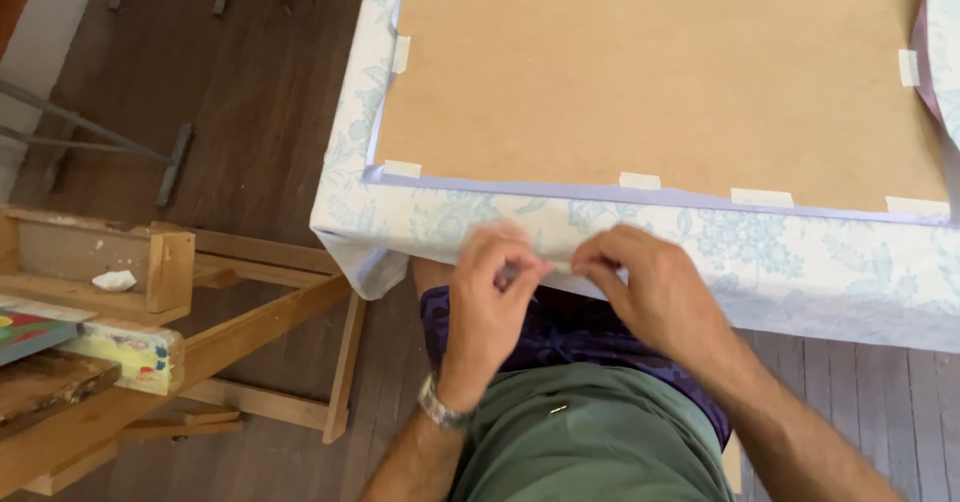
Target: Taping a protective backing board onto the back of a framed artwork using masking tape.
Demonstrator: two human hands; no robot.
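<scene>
A narrow strip of pale masking tape (562,265) is pinched between both hands at the near edge of the table, over the floral cloth. The left hand (490,287), a metal watch (440,409) on its wrist, closes thumb and fingers on one end; the right hand (650,282) nips the other end with curled fingers. The cloth (800,262) is soft, white with a pale blue flower print, draped over the table edge. On it lies a flat brown hardboard panel (650,72), matte, rectangular, fixed by short tape tabs (640,180) along a lilac border. To the left, an open wooden tray of an easel (170,267) holds a crumpled white scrap (113,281).
</scene>
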